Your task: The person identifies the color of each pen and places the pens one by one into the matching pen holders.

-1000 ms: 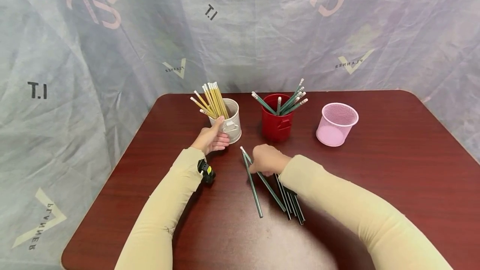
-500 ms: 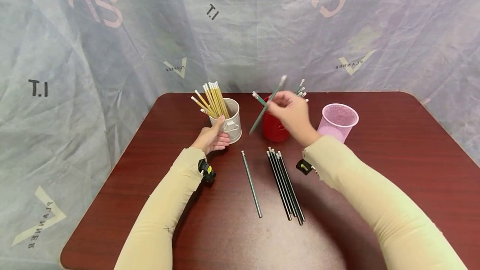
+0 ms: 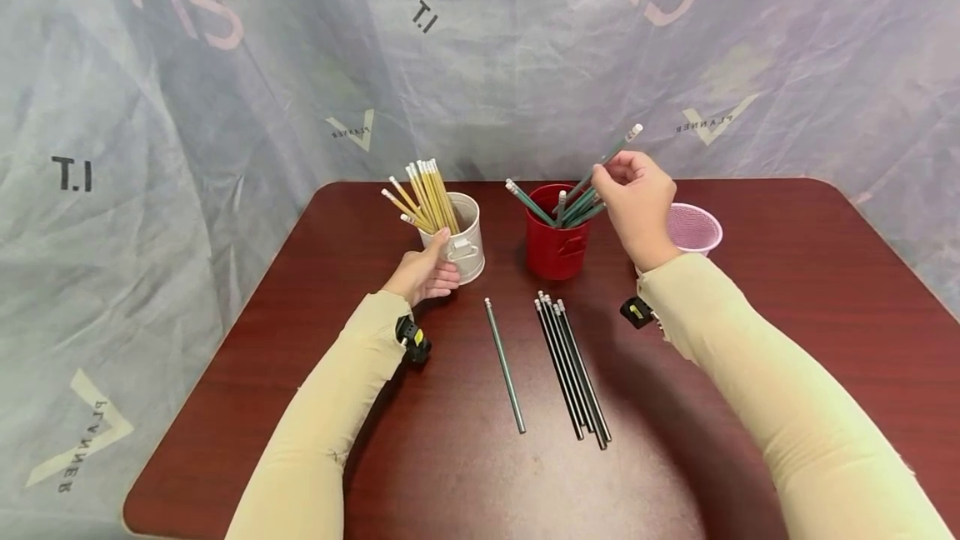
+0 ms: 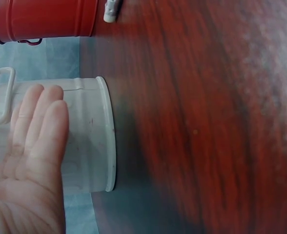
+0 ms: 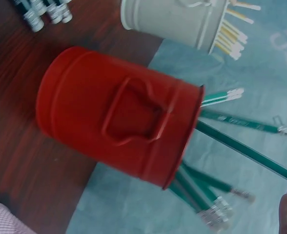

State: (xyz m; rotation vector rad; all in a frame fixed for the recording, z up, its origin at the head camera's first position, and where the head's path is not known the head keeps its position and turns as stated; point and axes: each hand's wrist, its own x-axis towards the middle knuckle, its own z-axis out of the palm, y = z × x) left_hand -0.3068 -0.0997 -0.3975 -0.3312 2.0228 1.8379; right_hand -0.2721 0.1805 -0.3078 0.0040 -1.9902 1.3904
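My right hand pinches a green pencil near its eraser end. This pencil slants down, its lower end inside the red bucket, where several other green pencils lean. At the left, my left hand rests against the white bucket, thumb up by its rim. The left wrist view shows its fingers straight along the bucket's side. Several yellow pencils stand in the white bucket. One green pencil lies alone on the table.
Several black pencils lie side by side in front of the red bucket. A pink mesh cup stands at the right, partly hidden behind my right hand. A grey printed sheet hangs behind the table.
My right hand has picked up one of the two loose green pencils, carried it up and rightward, and brought its lower end into the red bucket. The left hand stays at the white bucket.
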